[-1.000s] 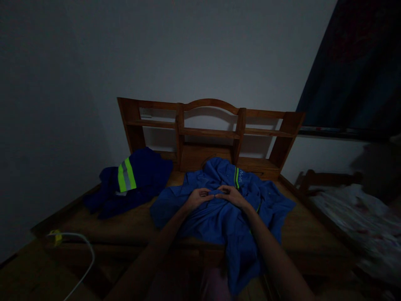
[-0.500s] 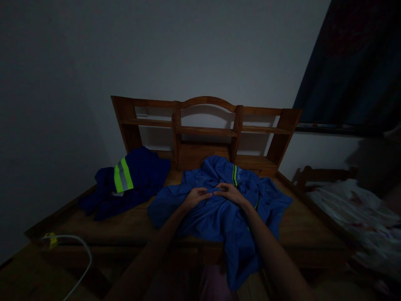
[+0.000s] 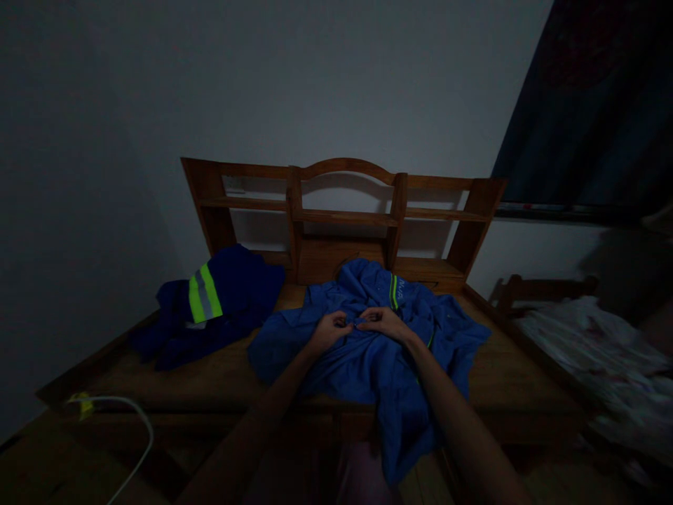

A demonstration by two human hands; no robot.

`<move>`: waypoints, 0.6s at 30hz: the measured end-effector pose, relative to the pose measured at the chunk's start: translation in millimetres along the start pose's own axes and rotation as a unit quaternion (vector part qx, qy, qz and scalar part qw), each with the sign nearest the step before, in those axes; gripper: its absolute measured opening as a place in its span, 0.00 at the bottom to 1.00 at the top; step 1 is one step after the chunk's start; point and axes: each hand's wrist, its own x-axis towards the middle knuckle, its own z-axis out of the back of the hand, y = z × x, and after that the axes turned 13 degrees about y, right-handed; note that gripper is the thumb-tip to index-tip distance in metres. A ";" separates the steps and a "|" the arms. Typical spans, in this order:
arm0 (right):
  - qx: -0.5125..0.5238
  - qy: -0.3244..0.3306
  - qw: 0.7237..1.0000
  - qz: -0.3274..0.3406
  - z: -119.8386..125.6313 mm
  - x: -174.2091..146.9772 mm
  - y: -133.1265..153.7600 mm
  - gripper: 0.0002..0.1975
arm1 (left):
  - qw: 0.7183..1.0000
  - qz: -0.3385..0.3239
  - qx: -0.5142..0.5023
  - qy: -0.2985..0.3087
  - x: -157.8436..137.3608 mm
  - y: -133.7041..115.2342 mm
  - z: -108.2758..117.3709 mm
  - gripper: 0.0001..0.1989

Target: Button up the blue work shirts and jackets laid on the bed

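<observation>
A bright blue work jacket point(image 3: 368, 358) with a thin yellow-green stripe lies crumpled on the wooden desk point(image 3: 226, 375), one part hanging over the front edge. My left hand point(image 3: 331, 328) and my right hand point(image 3: 386, 322) meet at the middle of the jacket, fingertips almost touching, each pinching a small fold of its cloth. The room is dim, so what lies between the fingers is hard to make out.
A dark navy garment point(image 3: 215, 301) with a yellow and grey reflective band lies at the desk's back left. A wooden shelf unit point(image 3: 341, 217) stands along the wall. A white cable point(image 3: 131, 435) curls at the lower left. A bed with pale bedding point(image 3: 589, 351) is at the right.
My hands stay together on the jacket; the fingers have curled tighter on the cloth. The view has shifted slightly, so everything sits a little lower and further left.
</observation>
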 end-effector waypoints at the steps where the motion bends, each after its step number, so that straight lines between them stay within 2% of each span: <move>1: -0.002 0.006 1.000 -0.001 -0.6 0.0 0.2 0.20 | 1.000 -0.003 0.003 -0.001 0.0 0.3 -0.6 0.10; 4: -0.009 0.006 1.000 0.001 -2.1 0.9 -1.0 0.20 | 1.000 -0.010 0.001 0.010 -1.1 -0.6 -1.6 0.11; 9: -0.027 -0.030 0.999 0.015 0.1 4.0 -9.5 0.22 | 0.998 -0.014 -0.028 0.046 -5.0 -7.0 -2.7 0.13; 12: -0.049 -0.055 0.997 0.020 1.1 5.9 -14.0 0.22 | 0.993 -0.001 -0.112 0.037 -5.6 -10.7 -2.9 0.12; 15: -0.071 -0.076 0.994 0.029 -7.7 8.3 -10.7 0.22 | 0.975 0.033 -0.222 0.011 -3.6 -11.9 -1.5 0.10; 18: -0.165 -0.114 0.978 0.053 -24.5 7.8 4.7 0.23 | 0.958 0.048 -0.281 -0.012 -0.9 -11.9 2.4 0.03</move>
